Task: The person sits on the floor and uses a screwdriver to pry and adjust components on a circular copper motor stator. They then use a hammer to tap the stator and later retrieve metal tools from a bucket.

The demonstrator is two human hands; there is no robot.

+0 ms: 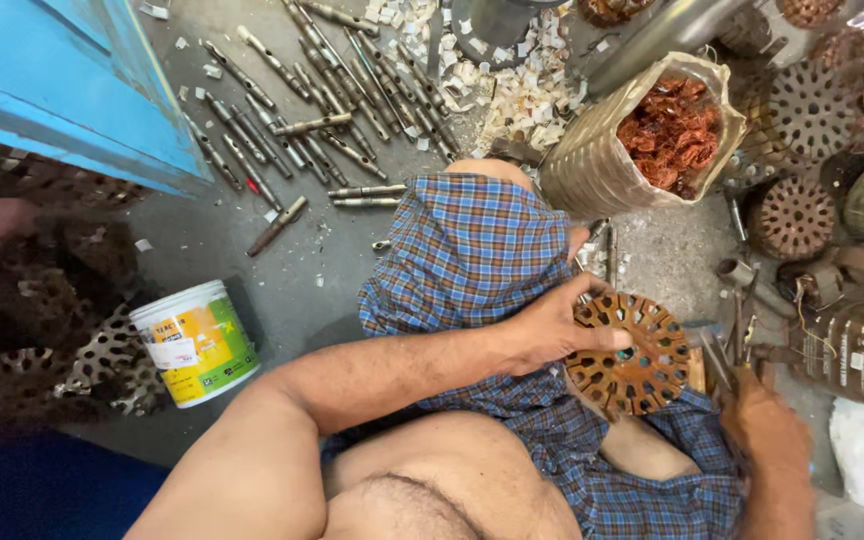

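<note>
The person sits on the grey concrete floor, knees up under a blue checked cloth. The left hand has its grip pressed around the near rim of a round, rust-brown slotted metal core, thumb lying across its face, holding it over the lap just in front of the right knee. The right hand sits just beside the core, its grip curled tight around a thin metal tool whose tip points up past the core's edge.

Scattered on the floor beyond the knees lie many grey steel shafts, with a litter of pale paper scraps next to them. An open woven sack of tangled copper wire stands by the far right. A white plastic bucket with a green and yellow label stands to the left, near a blue painted panel.
</note>
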